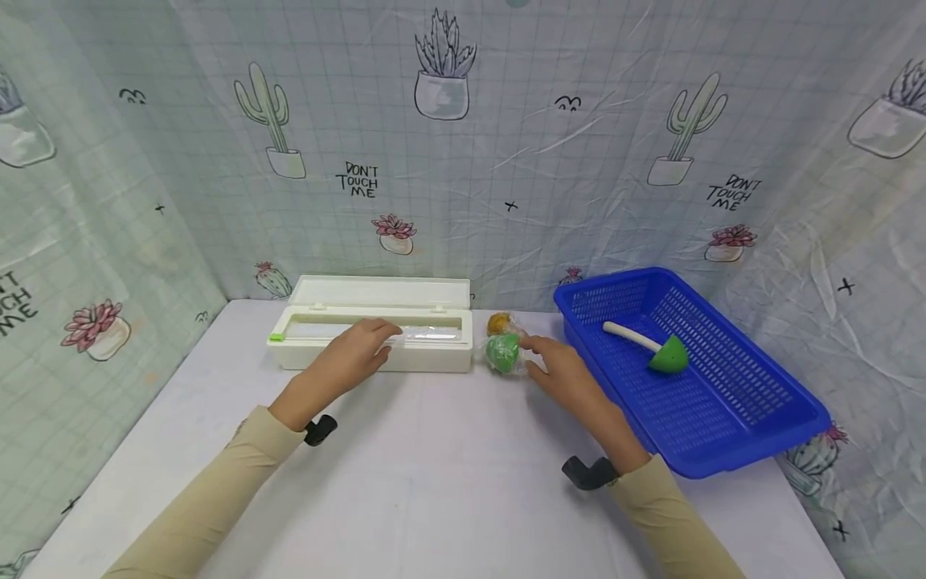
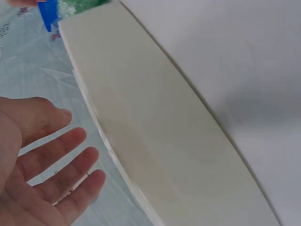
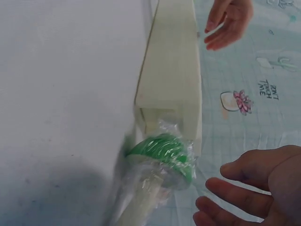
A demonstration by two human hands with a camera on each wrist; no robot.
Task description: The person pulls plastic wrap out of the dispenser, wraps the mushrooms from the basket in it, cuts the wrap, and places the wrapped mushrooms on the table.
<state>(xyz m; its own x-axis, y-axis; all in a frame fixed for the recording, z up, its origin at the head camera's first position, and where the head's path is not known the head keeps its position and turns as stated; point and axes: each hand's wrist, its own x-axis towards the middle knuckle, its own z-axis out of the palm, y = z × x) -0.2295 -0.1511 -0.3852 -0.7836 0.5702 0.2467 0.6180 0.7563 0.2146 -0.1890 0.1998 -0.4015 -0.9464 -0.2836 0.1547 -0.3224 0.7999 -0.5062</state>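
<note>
My left hand (image 1: 352, 355) hovers over a white cling film dispenser (image 1: 437, 359) whose lid is raised. In the left wrist view, that hand's fingers (image 2: 77, 190) are spread, with nothing between them. Clear film (image 1: 432, 333) lies across the dispenser's opening. My right hand (image 1: 566, 376) is beside a green dome-headed thing (image 1: 502, 352) with a pale stem, wrapped in clear film. In the right wrist view, the right hand (image 3: 256, 183) has loosely bent fingers, apart from the wrapped thing (image 3: 162, 150). Behind it sits a small orange-yellow wrapped thing (image 1: 498, 323).
At the right stands a blue plastic basket (image 1: 731, 438) holding an unwrapped green dome-headed thing (image 1: 670, 355) with a white stem. A green slider (image 1: 277, 337) sits at the dispenser's left end. Patterned cloth (image 1: 499, 137) hangs behind and beside the white table (image 1: 405, 474).
</note>
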